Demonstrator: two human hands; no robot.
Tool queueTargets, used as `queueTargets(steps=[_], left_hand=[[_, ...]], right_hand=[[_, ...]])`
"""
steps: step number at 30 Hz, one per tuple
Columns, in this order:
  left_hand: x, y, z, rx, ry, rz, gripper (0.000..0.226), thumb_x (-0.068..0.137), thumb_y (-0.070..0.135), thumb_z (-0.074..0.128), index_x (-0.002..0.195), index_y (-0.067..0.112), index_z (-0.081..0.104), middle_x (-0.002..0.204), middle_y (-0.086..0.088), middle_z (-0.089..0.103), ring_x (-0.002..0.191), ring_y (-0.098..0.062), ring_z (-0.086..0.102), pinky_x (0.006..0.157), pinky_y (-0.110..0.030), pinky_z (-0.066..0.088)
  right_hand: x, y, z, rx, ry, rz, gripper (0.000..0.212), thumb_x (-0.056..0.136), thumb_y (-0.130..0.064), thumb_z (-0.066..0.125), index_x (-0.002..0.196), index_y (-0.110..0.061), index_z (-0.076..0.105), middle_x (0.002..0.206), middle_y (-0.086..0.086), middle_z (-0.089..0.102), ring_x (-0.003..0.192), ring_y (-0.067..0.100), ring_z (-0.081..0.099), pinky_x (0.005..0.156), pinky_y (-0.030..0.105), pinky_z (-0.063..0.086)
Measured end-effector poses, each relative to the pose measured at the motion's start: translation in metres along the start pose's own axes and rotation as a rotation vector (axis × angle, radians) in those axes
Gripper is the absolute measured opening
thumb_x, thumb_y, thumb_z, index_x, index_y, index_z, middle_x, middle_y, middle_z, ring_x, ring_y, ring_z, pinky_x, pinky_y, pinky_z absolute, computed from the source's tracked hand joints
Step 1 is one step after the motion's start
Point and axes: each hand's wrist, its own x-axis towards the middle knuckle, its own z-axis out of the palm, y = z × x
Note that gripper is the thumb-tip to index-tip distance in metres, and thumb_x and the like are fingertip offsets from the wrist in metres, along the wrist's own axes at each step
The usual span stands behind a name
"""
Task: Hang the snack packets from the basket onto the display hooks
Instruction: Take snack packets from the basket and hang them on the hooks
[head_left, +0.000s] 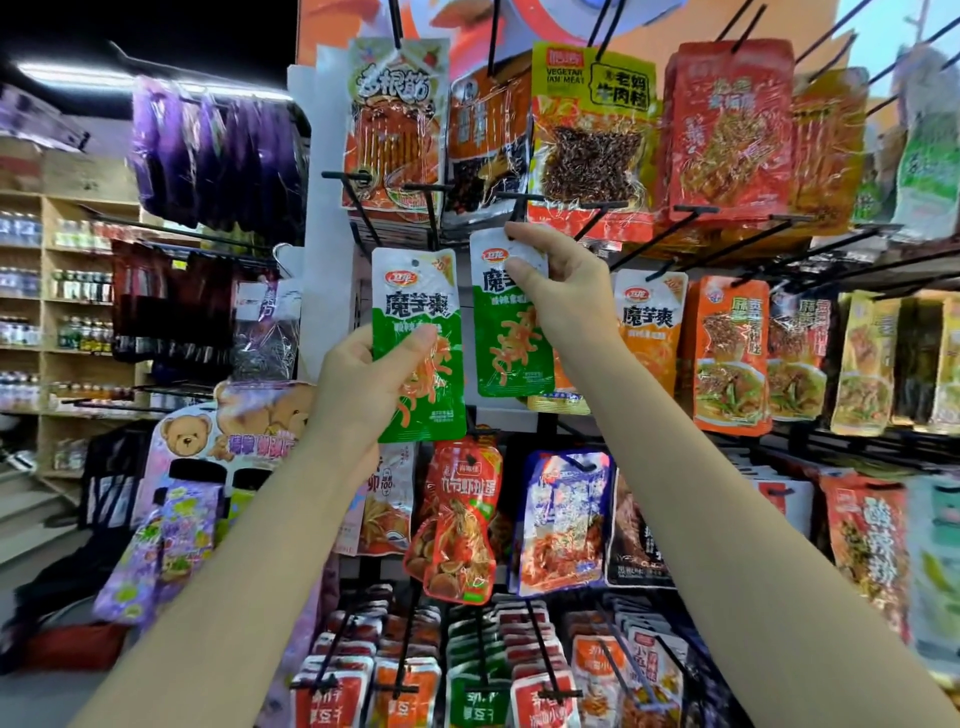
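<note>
In the head view, a green and white snack packet (418, 348) is held upright by the left hand (358, 389), its grip closed round the packet's lower left side, thumb across the front. A second green packet (511, 317) is pinched at its white top edge by the right hand (561, 291), raised just under a black display hook (524, 205). Both packets are held in front of the rack, beside an orange packet (649, 327) already hung. Shelves of bottles (57, 291) are seen at left.
</note>
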Motion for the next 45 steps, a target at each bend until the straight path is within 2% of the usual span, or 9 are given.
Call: queueTargets(steps=[6,9,12,20,24,28,32,36,45], left_hand=[[0.003,-0.004,-0.003,-0.003,0.009,-0.019,0.012,0.089,0.025,0.075,0.097,0.017,0.073,0.106,-0.016,0.076,0.105,-0.043,0.069,0.091,-0.066,0.053],[0.003,-0.004,-0.004,0.001,-0.009,-0.039,0.009,0.093,0.026,0.071,0.095,0.018,0.074,0.105,-0.016,0.076,0.104,-0.042,0.07,0.093,-0.066,0.052],[0.005,-0.005,-0.002,-0.011,-0.045,-0.065,0.009,0.095,0.022,0.067,0.094,0.017,0.074,0.099,-0.012,0.076,0.097,-0.035,0.072,0.091,-0.057,0.057],[0.02,-0.006,0.033,0.088,-0.183,0.005,0.012,0.088,0.014,0.073,0.099,0.016,0.076,0.094,-0.007,0.079,0.085,-0.021,0.076,0.079,-0.04,0.063],[0.024,-0.009,0.035,0.19,-0.237,-0.028,0.005,0.091,0.015,0.072,0.089,0.011,0.075,0.082,-0.005,0.078,0.072,-0.016,0.074,0.066,-0.03,0.062],[0.027,-0.014,0.04,0.193,-0.184,0.011,0.006,0.09,0.012,0.072,0.085,0.008,0.073,0.074,-0.003,0.076,0.066,-0.014,0.073,0.059,-0.027,0.06],[0.032,-0.016,0.044,0.216,-0.141,0.019,0.005,0.089,0.015,0.075,0.087,0.011,0.074,0.075,-0.002,0.077,0.067,-0.016,0.073,0.064,-0.034,0.06],[0.034,-0.018,0.045,0.208,-0.124,0.008,0.005,0.09,0.015,0.074,0.086,0.012,0.072,0.074,0.001,0.076,0.066,-0.014,0.072,0.064,-0.034,0.06],[0.035,-0.021,0.043,0.205,-0.119,0.013,0.006,0.09,0.015,0.075,0.086,0.012,0.072,0.074,0.001,0.076,0.066,-0.013,0.072,0.064,-0.035,0.059]], right_hand=[[0.0,0.009,0.002,-0.025,0.002,0.058,0.035,0.098,-0.014,0.065,0.132,-0.021,0.064,0.138,0.0,0.061,0.129,0.017,0.054,0.105,0.035,0.047],[0.001,0.017,0.001,-0.211,0.001,0.044,0.03,0.099,-0.018,0.063,0.128,-0.02,0.068,0.128,0.001,0.064,0.093,0.012,0.061,0.076,0.016,0.049],[-0.008,0.013,-0.005,-0.343,0.116,-0.1,0.019,0.1,-0.024,0.062,0.11,-0.015,0.074,0.107,0.001,0.055,0.079,0.004,0.054,0.071,0.01,0.043],[-0.018,0.001,-0.004,-0.054,0.007,-0.118,0.046,0.087,-0.02,0.079,0.117,-0.021,0.045,0.089,0.006,0.074,0.076,0.02,0.072,0.068,0.048,0.059],[-0.006,0.007,-0.015,-0.091,0.046,-0.206,0.036,0.091,-0.011,0.073,0.112,-0.021,0.046,0.063,0.001,0.051,0.05,0.016,0.046,0.051,0.033,0.041],[0.0,0.011,-0.013,-0.1,0.0,-0.241,0.027,0.094,-0.01,0.069,0.112,-0.025,0.055,0.079,0.006,0.06,0.064,0.027,0.057,0.058,0.04,0.046],[0.006,0.014,-0.014,-0.153,-0.054,-0.249,0.031,0.092,-0.016,0.072,0.122,-0.016,0.066,0.097,-0.021,0.061,0.082,-0.012,0.055,0.074,0.008,0.04],[0.01,0.012,-0.014,-0.139,-0.085,-0.25,0.039,0.091,-0.017,0.074,0.13,-0.016,0.066,0.125,-0.009,0.066,0.12,-0.001,0.053,0.1,0.009,0.041],[0.014,0.016,-0.009,-0.117,-0.055,-0.203,0.041,0.089,-0.018,0.076,0.129,-0.016,0.068,0.131,-0.002,0.067,0.127,0.007,0.054,0.103,0.013,0.042]])
